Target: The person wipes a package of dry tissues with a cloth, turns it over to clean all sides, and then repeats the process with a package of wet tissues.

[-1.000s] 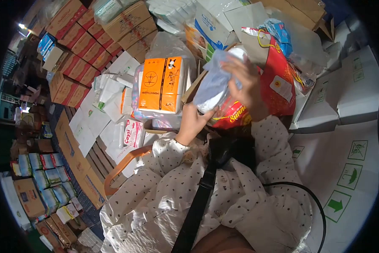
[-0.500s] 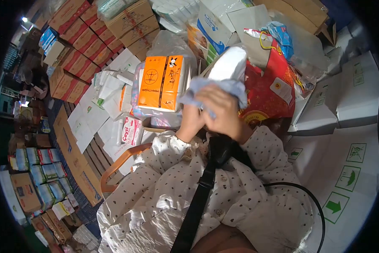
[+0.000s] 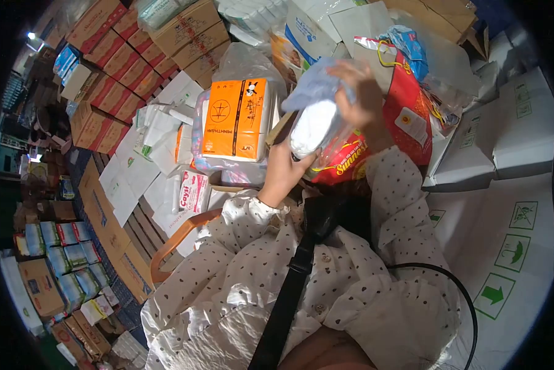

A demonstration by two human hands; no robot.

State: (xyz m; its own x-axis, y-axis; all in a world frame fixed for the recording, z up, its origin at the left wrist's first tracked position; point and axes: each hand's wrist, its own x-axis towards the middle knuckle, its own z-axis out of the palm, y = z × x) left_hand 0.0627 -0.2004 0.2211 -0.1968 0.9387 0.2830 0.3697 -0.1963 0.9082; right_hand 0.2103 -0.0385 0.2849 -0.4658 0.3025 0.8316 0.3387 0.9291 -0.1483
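My left hand [image 3: 281, 174] grips the lower end of a long, rounded white object [image 3: 314, 128] whose kind I cannot make out. A light blue-grey cloth [image 3: 317, 84] lies over the object's upper end. My right hand [image 3: 362, 102], somewhat blurred, is at the cloth's right side, its fingers closed on it. Just left of the hands sits an orange-and-white tissue pack [image 3: 235, 120] in clear plastic. Behind and below my right hand is a red packet with yellow lettering [image 3: 349, 157], partly hidden.
A red bag [image 3: 406, 126] with a yellow cord leans at the right. White cartons [image 3: 511, 240] line the right side. Red-and-brown boxes [image 3: 120, 61] are stacked at the upper left. A pink-and-white pack [image 3: 192, 191] lies near my left sleeve, beside an orange curved armrest [image 3: 178, 243].
My hands were together around the cloth. Now they are apart: the left is lower on the white object, while the right has moved up and right with the cloth. The white object's near end shows.
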